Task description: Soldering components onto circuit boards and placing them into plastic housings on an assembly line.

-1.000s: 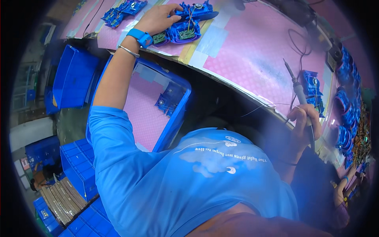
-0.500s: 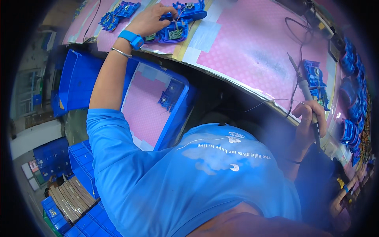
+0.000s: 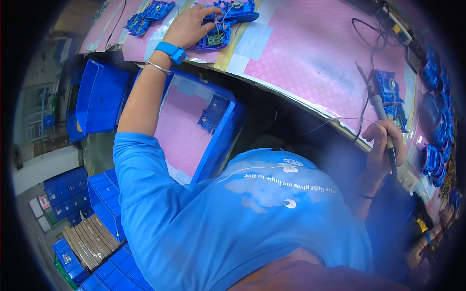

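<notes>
At the far edge of the pink bench, my left hand [image 3: 190,25] has its fingers curled over an opened blue plastic housing [image 3: 236,17]. Thin wires run from it to a lower half holding a green circuit board [image 3: 215,40]. The fingertips partly hide what they grip. My right hand [image 3: 386,140], by the bench's near edge at the right, is closed around a soldering iron [image 3: 376,101], its tip pointing up and away. A thin wire [image 3: 335,119], probably solder, trails leftward from these fingers. Another opened blue housing [image 3: 388,87] lies just beyond that hand.
More blue housing parts [image 3: 148,18] lie at the far left, and several blue shells [image 3: 433,160] line the right side. A blue bin [image 3: 228,123] below the bench holds a pink sheet with a housing on it. Other bins [image 3: 99,97] and cardboard pieces [image 3: 90,242] stand left.
The view has shifted slightly. My left hand has moved a little across the blue housing, with the index finger stretching farther over it. The right hand still holds the soldering iron.
</notes>
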The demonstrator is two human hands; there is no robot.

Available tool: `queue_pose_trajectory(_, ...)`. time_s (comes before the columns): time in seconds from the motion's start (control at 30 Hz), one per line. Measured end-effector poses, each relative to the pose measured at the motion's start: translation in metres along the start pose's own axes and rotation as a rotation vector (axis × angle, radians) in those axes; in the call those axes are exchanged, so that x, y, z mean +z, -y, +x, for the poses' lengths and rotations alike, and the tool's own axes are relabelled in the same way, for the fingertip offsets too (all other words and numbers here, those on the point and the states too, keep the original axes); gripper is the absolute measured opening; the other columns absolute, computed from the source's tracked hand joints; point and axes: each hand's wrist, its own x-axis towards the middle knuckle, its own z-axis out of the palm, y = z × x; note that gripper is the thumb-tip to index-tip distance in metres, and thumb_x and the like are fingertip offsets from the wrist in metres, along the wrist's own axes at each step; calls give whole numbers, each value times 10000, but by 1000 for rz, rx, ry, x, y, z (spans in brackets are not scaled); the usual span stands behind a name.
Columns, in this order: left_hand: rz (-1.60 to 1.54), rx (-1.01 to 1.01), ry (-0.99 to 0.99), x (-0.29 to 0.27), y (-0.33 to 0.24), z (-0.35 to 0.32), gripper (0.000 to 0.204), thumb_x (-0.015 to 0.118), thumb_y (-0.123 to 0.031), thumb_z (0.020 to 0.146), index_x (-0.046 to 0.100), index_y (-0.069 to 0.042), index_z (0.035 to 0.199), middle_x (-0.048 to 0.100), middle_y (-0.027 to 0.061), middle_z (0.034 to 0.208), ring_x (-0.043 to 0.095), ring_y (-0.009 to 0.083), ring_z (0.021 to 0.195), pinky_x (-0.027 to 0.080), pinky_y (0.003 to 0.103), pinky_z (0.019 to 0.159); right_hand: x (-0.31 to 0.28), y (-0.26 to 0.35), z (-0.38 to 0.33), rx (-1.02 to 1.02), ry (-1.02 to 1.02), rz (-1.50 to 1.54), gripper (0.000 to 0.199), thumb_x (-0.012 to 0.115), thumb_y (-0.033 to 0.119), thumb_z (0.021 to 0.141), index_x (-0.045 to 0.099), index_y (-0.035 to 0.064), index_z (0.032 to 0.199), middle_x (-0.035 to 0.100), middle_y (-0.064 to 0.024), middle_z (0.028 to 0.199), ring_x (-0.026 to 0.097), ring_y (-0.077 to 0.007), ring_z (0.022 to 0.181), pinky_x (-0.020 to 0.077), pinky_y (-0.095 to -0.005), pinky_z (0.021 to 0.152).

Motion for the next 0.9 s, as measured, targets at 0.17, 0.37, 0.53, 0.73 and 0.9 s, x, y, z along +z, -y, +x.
queue_pose_trajectory(0.17,-245,-18,33,6,6,7,279,678,-114,813,678,-38,1082,654,185,1064,621,333,1025,498,391,917,0,1,-1,5,6,29,134,615,89,959,616,-43,936,619,-91,684,569,-122,578,442,-246,554)
queue_pose_trajectory(0.37,-52,174,16,2,3,12,274,709,-142,788,685,-43,1042,669,167,995,634,334,953,507,380,890,-1,1,-2,30,7,27,139,618,94,959,617,-43,938,620,-86,683,573,-122,582,442,-240,557)
queue_pose_trajectory(0.53,-78,82,113,0,8,10,259,717,-152,775,690,-38,1006,664,182,930,625,350,919,502,404,834,-3,-2,-4,25,-14,43,106,640,72,942,624,-32,930,639,-89,702,586,-113,579,449,-229,557)
queue_pose_trajectory(0.73,-78,119,33,3,12,-1,196,730,-129,752,697,-22,913,664,167,878,635,340,862,506,391,805,-1,0,-5,84,9,22,113,630,69,947,622,-39,913,638,-98,717,571,-104,563,443,-227,550)
queue_pose_trajectory(0.9,-81,39,11,-18,13,-35,180,736,-120,755,699,-21,901,669,164,884,650,296,865,511,373,793,6,3,-1,10,-6,17,95,606,45,952,611,-49,939,631,-112,706,574,-125,555,449,-239,544)
